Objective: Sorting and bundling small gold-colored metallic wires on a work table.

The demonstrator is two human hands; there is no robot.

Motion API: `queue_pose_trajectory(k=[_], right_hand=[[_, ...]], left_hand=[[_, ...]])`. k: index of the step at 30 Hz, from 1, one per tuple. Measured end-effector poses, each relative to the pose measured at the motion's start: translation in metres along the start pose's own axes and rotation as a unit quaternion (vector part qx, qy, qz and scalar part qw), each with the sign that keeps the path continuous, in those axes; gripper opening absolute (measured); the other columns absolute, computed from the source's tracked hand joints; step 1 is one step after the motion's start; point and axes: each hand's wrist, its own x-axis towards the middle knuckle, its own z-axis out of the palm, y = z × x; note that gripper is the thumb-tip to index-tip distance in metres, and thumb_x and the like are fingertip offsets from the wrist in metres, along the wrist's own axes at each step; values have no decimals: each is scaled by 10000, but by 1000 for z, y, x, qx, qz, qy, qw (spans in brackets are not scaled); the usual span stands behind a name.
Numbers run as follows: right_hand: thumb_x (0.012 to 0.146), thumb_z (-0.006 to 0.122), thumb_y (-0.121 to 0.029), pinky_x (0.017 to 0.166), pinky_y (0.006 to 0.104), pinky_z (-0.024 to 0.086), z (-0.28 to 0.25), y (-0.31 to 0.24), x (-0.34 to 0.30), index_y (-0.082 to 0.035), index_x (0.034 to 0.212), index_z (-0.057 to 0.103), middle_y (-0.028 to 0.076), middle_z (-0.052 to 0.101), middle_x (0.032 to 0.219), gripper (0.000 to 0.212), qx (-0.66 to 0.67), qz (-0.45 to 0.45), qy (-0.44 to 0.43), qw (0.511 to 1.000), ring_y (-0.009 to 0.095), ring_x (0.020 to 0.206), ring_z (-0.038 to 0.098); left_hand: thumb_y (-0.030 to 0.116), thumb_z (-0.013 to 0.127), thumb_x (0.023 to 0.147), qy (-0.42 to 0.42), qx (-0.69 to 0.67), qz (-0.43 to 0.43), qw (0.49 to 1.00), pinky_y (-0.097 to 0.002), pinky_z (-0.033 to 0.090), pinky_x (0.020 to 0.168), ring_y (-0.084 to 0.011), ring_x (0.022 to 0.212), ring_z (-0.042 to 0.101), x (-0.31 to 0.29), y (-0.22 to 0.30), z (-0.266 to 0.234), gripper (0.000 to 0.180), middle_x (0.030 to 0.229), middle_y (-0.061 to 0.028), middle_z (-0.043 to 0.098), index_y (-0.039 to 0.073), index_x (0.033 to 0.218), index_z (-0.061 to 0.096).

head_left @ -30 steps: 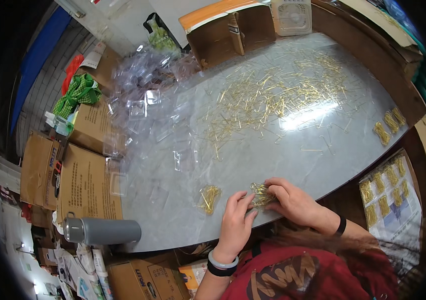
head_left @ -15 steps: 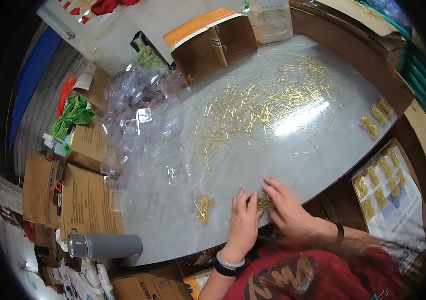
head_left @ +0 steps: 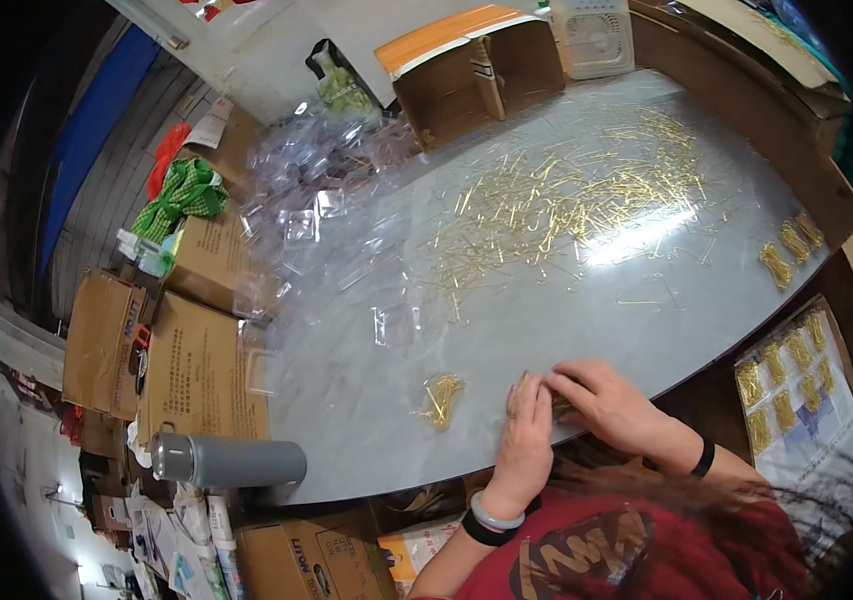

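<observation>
My left hand [head_left: 526,440], a pale bangle and a dark band at its wrist, is pressed with its fingers together against a small bundle of gold wire hooks [head_left: 564,408] at the table's near edge. From the other side my right hand [head_left: 618,408], with a black wristband, curls over the same bundle. The two hands' fingertips meet and hide most of it. Just left of them lies another loose bundle of gold hooks [head_left: 441,400]. Farther off, many loose gold wire hooks [head_left: 566,205] are strewn over the grey table [head_left: 346,410].
Clear plastic packets [head_left: 316,220] cover the table's left side. A grey bottle [head_left: 246,464] stands at the near left corner. Tied hook bundles sit at the right edge [head_left: 776,265] and on a lower sheet [head_left: 784,410]. An open cardboard box [head_left: 446,100] and a white fan [head_left: 598,45] stand behind.
The whole view has shifted, so the table appears farther right. My hands have drawn closer together over the bundle, which shows less than before.
</observation>
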Motion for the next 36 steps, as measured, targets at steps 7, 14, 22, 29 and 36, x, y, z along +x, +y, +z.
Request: queue_pose_trajectory(k=[7,14,22,29,36], right_hand=[[859,625,-30,1096,452,422,22,-19,4,58,1409,464,236,506,1418,579,-19,33,48,998,399,1308,505],[848,600,-89,1064,443,436,11,-12,8,20,1270,594,159,580,1297,436,-61,-5,2,998,331,1251,535],[827,594,-78,1041,400,474,11,-7,0,17,1238,619,142,607,1262,422,-68,-31,30,997,310,1209,574],[831,587,-56,1046,392,480,12,-12,-3,-23,1271,627,130,582,1338,443,-71,2,31,997,305,1254,552],[802,622,-47,1002,430,470,15,-16,2,-66,1237,656,109,590,1267,437,-98,8,49,994,319,1146,562]], left_hand=[[-64,605,891,98,-95,-65,988,-468,400,1113,-436,1322,469,-3,6,-1,606,1427,-250,467,-2,1465,418],[-39,634,905,47,-124,-61,989,-454,389,1134,-425,1369,438,-5,-2,-13,635,1499,-246,407,-17,1495,401],[10,667,915,89,13,-87,992,-427,486,981,-392,1185,574,-24,10,-33,411,1329,-213,565,-24,1316,583],[180,622,1031,209,-272,-438,831,-245,486,483,-137,574,625,-69,-24,-82,233,798,-110,667,-50,1032,654],[205,587,1046,150,-392,-466,779,-251,523,466,-152,588,658,-46,-65,-91,257,827,-130,671,-51,1049,617]])
